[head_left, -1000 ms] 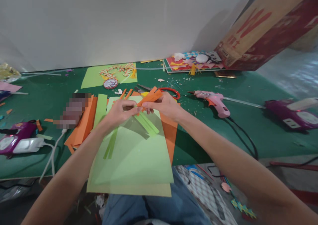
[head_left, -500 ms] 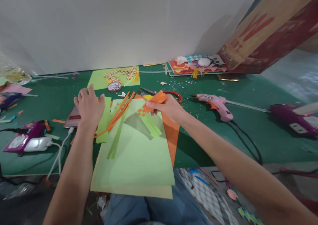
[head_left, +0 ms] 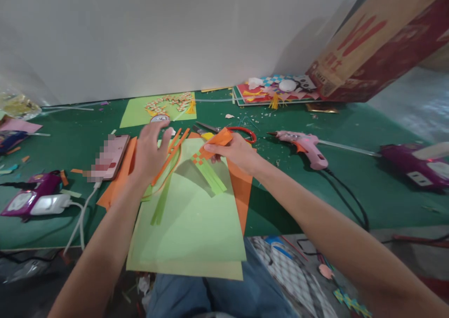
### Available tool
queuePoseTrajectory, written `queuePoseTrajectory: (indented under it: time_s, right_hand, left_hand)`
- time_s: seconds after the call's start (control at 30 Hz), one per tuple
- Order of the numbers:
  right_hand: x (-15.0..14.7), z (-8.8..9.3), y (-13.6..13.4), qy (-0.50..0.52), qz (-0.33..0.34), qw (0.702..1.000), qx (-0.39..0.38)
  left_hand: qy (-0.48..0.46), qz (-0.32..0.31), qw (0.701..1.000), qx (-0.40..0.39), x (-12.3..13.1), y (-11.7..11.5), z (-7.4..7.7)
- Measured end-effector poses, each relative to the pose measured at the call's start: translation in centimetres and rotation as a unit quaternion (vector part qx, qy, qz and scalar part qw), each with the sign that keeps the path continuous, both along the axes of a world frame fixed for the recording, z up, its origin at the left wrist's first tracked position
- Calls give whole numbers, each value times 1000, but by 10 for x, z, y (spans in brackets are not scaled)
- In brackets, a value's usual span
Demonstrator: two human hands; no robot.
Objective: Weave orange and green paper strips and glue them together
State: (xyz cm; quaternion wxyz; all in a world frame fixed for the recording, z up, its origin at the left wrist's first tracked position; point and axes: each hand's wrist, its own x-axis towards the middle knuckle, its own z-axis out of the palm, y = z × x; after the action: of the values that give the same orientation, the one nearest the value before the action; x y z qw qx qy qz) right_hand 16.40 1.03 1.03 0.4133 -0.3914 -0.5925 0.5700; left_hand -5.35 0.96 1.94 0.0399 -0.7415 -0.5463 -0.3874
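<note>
My right hand (head_left: pixel 235 152) pinches a woven piece of orange and green paper strips (head_left: pixel 210 153) above a light green sheet (head_left: pixel 189 224). Its green strip ends hang down onto the sheet. My left hand (head_left: pixel 150 153) hovers with fingers spread over loose orange strips (head_left: pixel 170 155) and a green strip (head_left: pixel 162 201) lying at the sheet's left edge. Orange paper (head_left: pixel 117 184) sticks out under the left wrist, and another orange sheet (head_left: pixel 242 191) lies under the right wrist.
A phone (head_left: pixel 107 158) lies left of my left hand, with a purple glue gun (head_left: pixel 26 191) and white charger cable (head_left: pixel 79 217) nearer the edge. Red-handled scissors (head_left: pixel 242 131), a pink glue gun (head_left: pixel 303 145), another purple tool (head_left: pixel 414 166), craft pieces (head_left: pixel 277 89) and a cardboard box (head_left: pixel 379 37) lie beyond.
My left hand let go of the woven piece, reached left toward the phone, then came back right over the loose orange strips. My right hand kept hold of the woven piece.
</note>
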Motion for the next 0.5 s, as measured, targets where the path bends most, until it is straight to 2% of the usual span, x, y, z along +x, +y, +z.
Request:
queuePoseTrajectory:
  time_s: [0.1,0.23,0.37,0.5]
  right_hand:
    - [-2,2,0,-14,-22,1000,1]
    - [-5,1,0,2,-48,999,6]
    - [-6,-3,0,44,-40,998,7]
    - [-5,-4,-1,31,-11,999,6]
  left_hand:
    - [-29,-112,993,-14,24,-8,-7]
    - [-92,-181,974,-97,38,-15,-11]
    - [-171,-198,947,-186,38,-15,-8]
    - [-211,-149,946,-198,35,-14,-3]
